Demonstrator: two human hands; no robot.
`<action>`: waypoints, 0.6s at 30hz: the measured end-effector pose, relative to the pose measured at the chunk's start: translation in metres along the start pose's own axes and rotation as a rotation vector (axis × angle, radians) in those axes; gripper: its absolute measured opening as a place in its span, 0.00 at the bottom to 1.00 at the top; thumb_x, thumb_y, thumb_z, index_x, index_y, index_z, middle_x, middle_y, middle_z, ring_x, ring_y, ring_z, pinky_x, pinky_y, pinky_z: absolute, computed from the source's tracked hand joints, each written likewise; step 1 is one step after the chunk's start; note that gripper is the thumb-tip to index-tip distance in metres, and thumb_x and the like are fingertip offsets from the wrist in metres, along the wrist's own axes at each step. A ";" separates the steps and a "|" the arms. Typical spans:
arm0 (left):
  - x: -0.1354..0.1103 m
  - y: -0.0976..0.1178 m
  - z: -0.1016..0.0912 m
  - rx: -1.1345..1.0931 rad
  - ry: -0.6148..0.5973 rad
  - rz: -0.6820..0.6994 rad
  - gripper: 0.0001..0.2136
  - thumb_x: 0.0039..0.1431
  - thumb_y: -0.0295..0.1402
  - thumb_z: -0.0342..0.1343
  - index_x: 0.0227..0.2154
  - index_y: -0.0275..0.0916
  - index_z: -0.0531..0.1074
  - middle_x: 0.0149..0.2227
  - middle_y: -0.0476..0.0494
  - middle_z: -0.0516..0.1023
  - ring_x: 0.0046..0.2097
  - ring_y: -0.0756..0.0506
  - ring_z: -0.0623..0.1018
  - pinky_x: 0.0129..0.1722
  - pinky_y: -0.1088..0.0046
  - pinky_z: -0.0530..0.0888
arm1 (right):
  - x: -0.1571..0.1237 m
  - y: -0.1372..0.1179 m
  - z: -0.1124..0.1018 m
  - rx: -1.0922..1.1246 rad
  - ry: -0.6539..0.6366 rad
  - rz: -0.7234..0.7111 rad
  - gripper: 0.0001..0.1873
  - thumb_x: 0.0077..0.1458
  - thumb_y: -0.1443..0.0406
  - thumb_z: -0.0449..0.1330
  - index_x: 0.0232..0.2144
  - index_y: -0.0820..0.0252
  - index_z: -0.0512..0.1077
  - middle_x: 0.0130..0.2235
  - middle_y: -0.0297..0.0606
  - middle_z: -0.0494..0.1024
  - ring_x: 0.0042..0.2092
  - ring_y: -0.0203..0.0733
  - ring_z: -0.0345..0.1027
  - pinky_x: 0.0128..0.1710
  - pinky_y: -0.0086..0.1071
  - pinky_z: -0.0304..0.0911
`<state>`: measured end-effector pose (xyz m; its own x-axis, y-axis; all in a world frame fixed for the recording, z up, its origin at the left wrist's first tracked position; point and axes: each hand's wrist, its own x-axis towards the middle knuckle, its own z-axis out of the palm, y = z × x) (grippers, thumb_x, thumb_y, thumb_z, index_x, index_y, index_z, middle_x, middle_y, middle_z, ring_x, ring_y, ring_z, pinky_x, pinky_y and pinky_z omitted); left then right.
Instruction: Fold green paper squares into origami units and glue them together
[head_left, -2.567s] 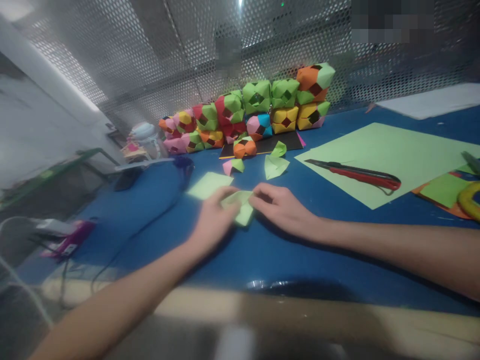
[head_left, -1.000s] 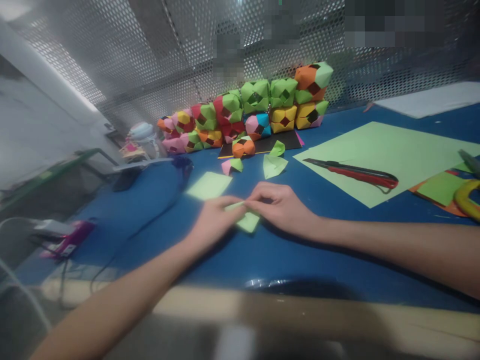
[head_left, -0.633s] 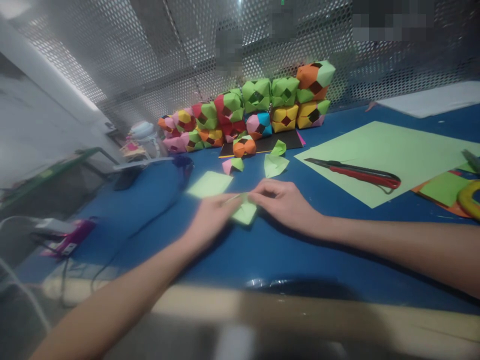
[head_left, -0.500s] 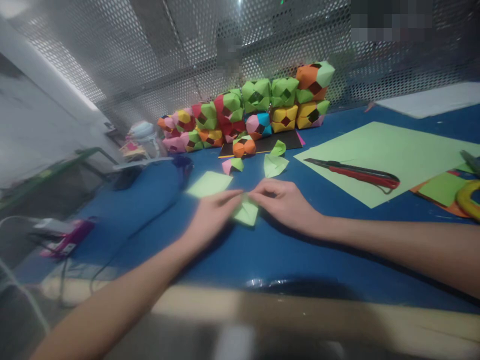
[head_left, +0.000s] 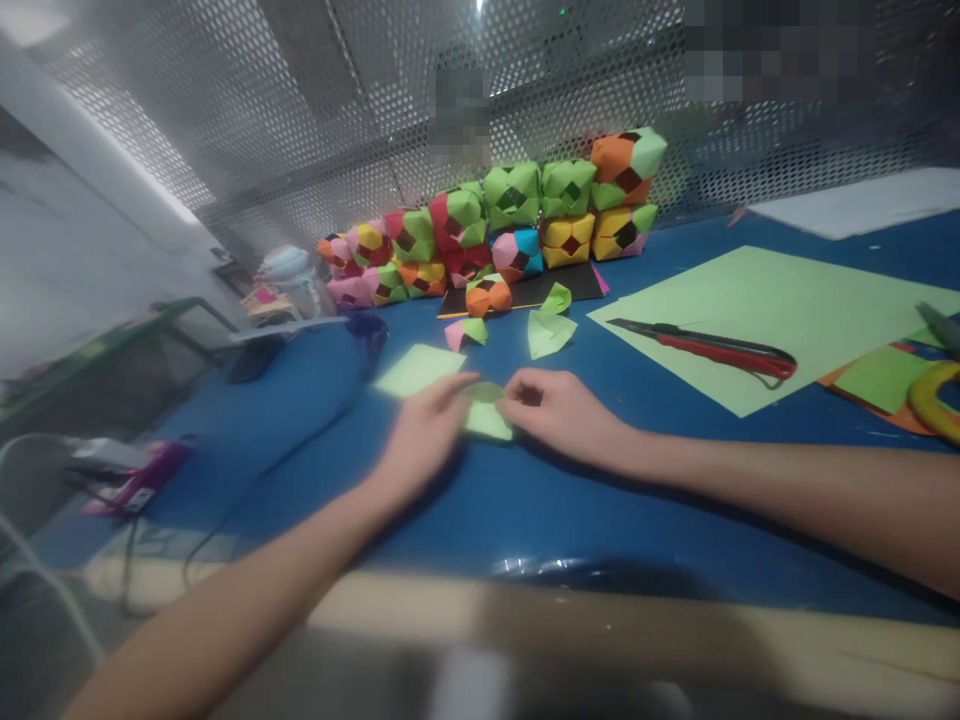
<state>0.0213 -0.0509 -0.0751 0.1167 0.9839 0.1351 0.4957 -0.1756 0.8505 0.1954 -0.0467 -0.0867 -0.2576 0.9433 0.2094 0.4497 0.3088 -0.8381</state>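
Note:
A small piece of folded light green paper point(head_left: 489, 415) lies low over the blue table between my two hands. My left hand point(head_left: 426, 430) grips its left side, thumb and fingers closed along the edge. On the opposite side, my right hand point(head_left: 564, 412) pinches the right edge between thumb and curled fingers. Just beyond my left hand rests a flat light green paper square point(head_left: 420, 369). Folded paper units lie farther off: a pale green one point(head_left: 551, 332), a brighter green one point(head_left: 556, 298) and a pink and green one point(head_left: 466, 333).
Stacked multicoloured paper cubes point(head_left: 517, 195) line the back by the perforated metal panel. An orange paper ball point(head_left: 488, 295) sits before them. At right, a red box cutter point(head_left: 720, 350) lies on a large green sheet point(head_left: 750, 290), near yellow-handled scissors point(head_left: 930, 400). A purple power strip point(head_left: 142, 478) is at left.
The folded paper has turned slightly between my hands, and more of its upper part shows. My left fingers have drawn a little left, away from my right fingertips.

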 end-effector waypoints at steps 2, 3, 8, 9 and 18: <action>-0.002 0.003 0.002 -0.017 -0.046 -0.005 0.16 0.52 0.27 0.50 0.44 0.37 0.74 0.42 0.43 0.78 0.41 0.46 0.74 0.42 0.69 0.69 | 0.000 0.001 0.000 -0.005 0.017 -0.008 0.06 0.48 0.65 0.54 0.21 0.60 0.66 0.24 0.32 0.71 0.28 0.35 0.62 0.29 0.30 0.55; -0.003 0.005 0.002 -0.026 -0.070 -0.004 0.16 0.52 0.27 0.50 0.43 0.37 0.74 0.42 0.43 0.78 0.40 0.47 0.74 0.41 0.70 0.69 | 0.000 0.002 0.000 -0.010 0.027 -0.013 0.06 0.48 0.66 0.54 0.21 0.60 0.66 0.24 0.32 0.71 0.27 0.34 0.61 0.29 0.29 0.55; -0.005 0.010 0.005 -0.008 -0.110 0.010 0.14 0.50 0.37 0.57 0.39 0.36 0.74 0.38 0.43 0.77 0.38 0.46 0.73 0.39 0.70 0.69 | 0.000 0.003 0.001 -0.034 0.038 -0.031 0.08 0.47 0.65 0.55 0.19 0.60 0.64 0.22 0.31 0.69 0.26 0.33 0.59 0.27 0.28 0.53; -0.005 0.010 0.005 0.006 -0.105 0.008 0.14 0.50 0.37 0.57 0.38 0.36 0.74 0.37 0.43 0.77 0.37 0.47 0.73 0.38 0.70 0.69 | 0.000 0.002 0.001 -0.036 0.034 -0.032 0.08 0.46 0.65 0.55 0.19 0.60 0.64 0.22 0.31 0.68 0.26 0.33 0.59 0.26 0.28 0.53; -0.003 0.006 0.005 0.016 -0.055 -0.041 0.04 0.48 0.29 0.54 0.27 0.35 0.73 0.26 0.50 0.72 0.28 0.51 0.68 0.29 0.75 0.64 | -0.003 -0.002 0.001 0.009 -0.005 -0.057 0.06 0.49 0.64 0.57 0.23 0.60 0.68 0.26 0.32 0.72 0.29 0.34 0.63 0.28 0.29 0.56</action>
<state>0.0283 -0.0553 -0.0726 0.1428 0.9871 0.0719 0.5148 -0.1361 0.8464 0.1940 -0.0501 -0.0859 -0.2868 0.9235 0.2548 0.4262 0.3612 -0.8294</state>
